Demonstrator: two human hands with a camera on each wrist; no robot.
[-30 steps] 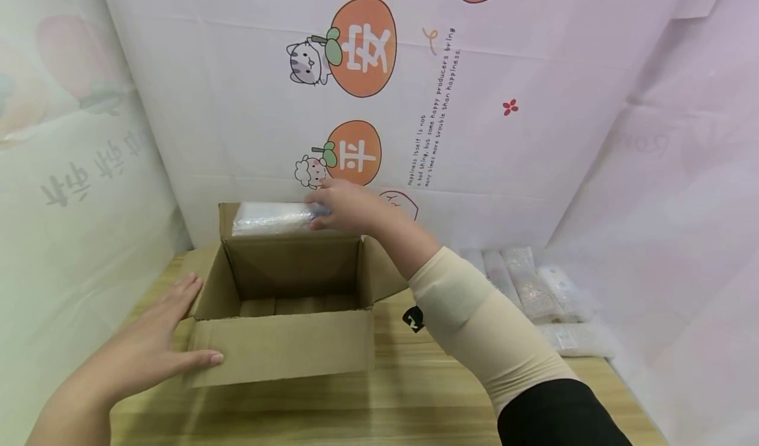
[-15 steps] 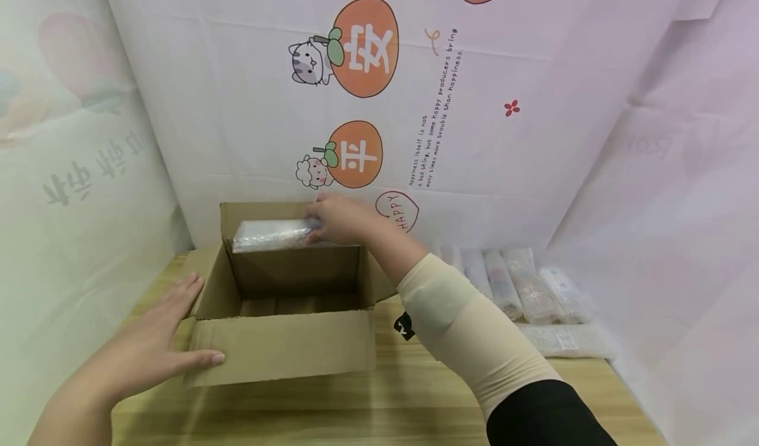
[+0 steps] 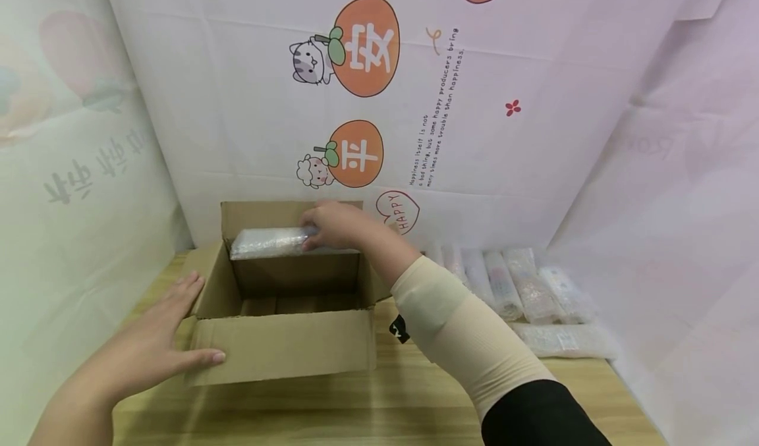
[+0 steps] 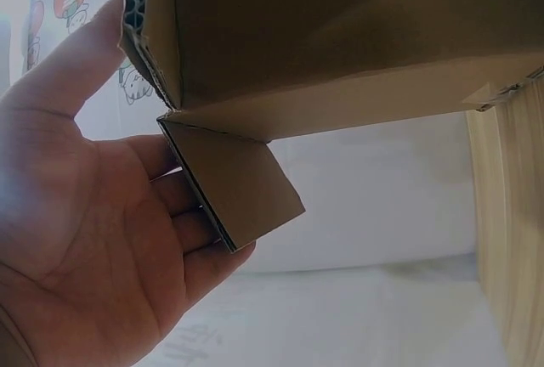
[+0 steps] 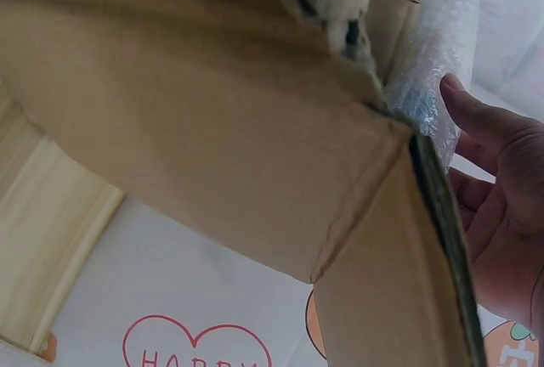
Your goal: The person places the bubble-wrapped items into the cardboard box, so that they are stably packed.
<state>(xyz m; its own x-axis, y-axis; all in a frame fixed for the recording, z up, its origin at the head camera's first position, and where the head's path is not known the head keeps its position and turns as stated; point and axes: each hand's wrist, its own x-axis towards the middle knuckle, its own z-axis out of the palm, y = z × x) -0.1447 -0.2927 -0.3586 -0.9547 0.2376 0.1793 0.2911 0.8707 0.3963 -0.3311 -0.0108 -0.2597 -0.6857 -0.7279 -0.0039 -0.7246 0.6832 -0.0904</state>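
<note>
An open cardboard box [image 3: 284,347] stands on the table, its flaps folded outward. Over the rear part of its opening is a bubble-wrapped package [image 3: 267,242], lying level. My right hand [image 3: 339,225] grips the package's right end between thumb and fingers; the right wrist view shows the thumb [image 5: 480,116] on the bubble wrap. What is inside the wrap cannot be made out. At the box's left front corner rests my left hand [image 3: 148,350], fingers straight against the left flap [image 4: 234,184] and thumb reaching to the front flap.
Several bubble-wrapped packages [image 3: 504,284] lie side by side at the table's right rear. Another package [image 3: 566,340] lies crosswise before them. A printed white sheet [image 3: 474,163] hangs behind the box, and pale sheets stand on both sides of the wooden table [image 3: 427,400].
My right hand has lowered the bubble-wrapped package from the rear flap's top edge to just above the opening. The left hand and the box have stayed in place.
</note>
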